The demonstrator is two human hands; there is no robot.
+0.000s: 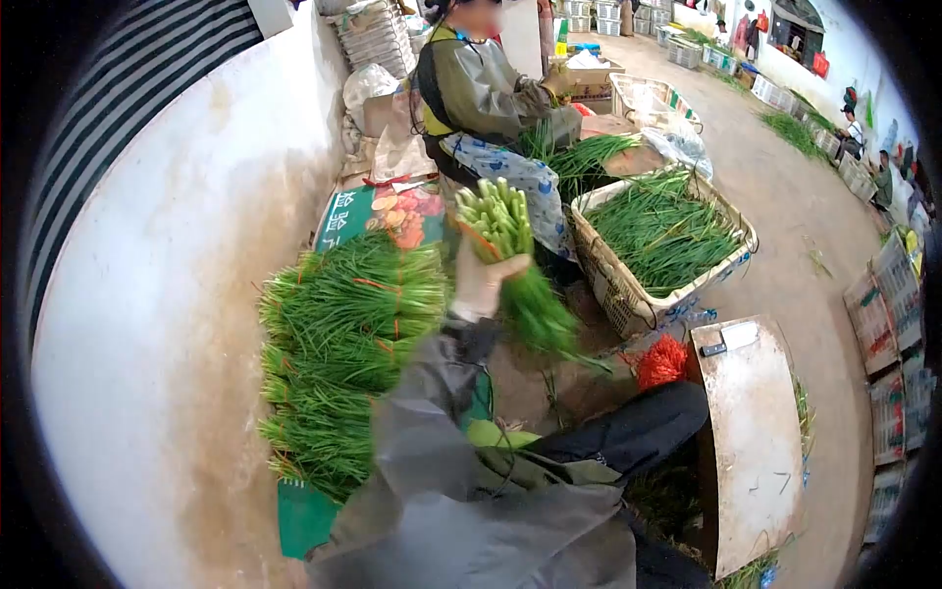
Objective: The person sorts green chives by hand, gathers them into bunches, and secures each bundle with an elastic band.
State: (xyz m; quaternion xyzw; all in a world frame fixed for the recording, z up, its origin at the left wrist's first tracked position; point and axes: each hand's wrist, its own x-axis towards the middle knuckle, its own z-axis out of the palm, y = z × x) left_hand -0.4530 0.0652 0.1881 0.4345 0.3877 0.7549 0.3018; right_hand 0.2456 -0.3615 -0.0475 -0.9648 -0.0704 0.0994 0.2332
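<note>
My left hand point(483, 277) is wrapped round a bundle of green stalks point(530, 294), held upright with the pale cut ends at the top and the leaves hanging down, blurred. An orange-red band shows on it near my fingers. Left of the hand lies a large pile of similar bundles point(334, 344), tied with orange-red bands, on a green printed sheet point(306, 520). My right hand is not in view. A bunch of red ties point(662, 361) sits beside my knee, next to a board point(751, 442) with a knife point(731, 340) on it.
Ahead, a seated co-worker point(500, 98) handles greens. A crate point(677, 231) of loose green leaves stands in front of me to the right. A white wall point(177, 255) rises on the left. Stacked crates point(888, 363) line the far right, and more people sit farther back.
</note>
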